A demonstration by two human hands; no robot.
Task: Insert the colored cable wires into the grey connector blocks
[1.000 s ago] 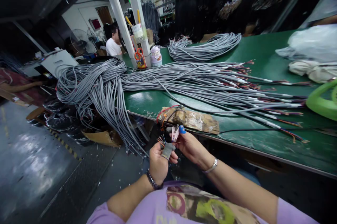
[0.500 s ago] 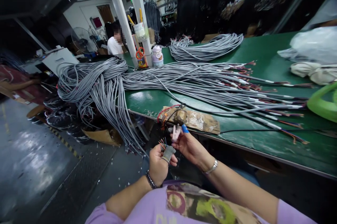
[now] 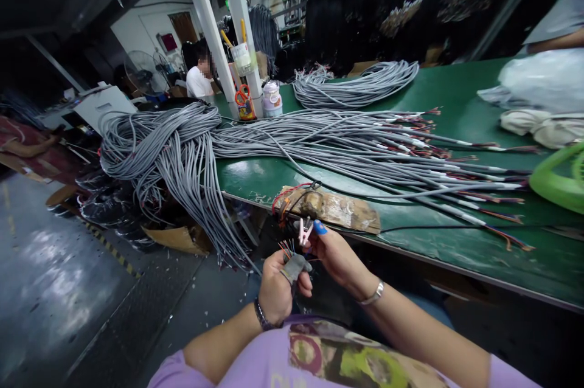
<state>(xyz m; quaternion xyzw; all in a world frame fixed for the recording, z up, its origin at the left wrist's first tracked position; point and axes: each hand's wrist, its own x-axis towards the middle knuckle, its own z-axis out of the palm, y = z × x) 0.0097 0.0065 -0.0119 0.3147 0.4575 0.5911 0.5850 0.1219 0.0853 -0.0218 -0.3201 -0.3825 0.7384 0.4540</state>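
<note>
My left hand (image 3: 277, 291) is closed around a small bunch of thin coloured wires (image 3: 286, 248), whose bare ends fan upward. A grey, cloth-like piece (image 3: 294, 267) covers part of its thumb and finger area. Just to the right, my right hand (image 3: 335, 257) pinches a pale pink clip (image 3: 305, 233) that looks like a clothespin, its legs spread. A blue cover (image 3: 320, 227) sits on one of that hand's fingertips. Behind the clip, a worn wooden block (image 3: 335, 208) with red and black leads lies at the bench edge.
Long grey cables (image 3: 292, 132) spread over the green bench (image 3: 460, 254) and hang off its left side. A coiled cable bundle (image 3: 360, 84) lies behind. A green plastic handle-like object (image 3: 554, 181) and a clear bag (image 3: 542, 78) are at right. Other people are in the background.
My right hand has shifted slightly right and down, and the clip has turned so its spread legs show. My left hand has moved a little to the right with the wires.
</note>
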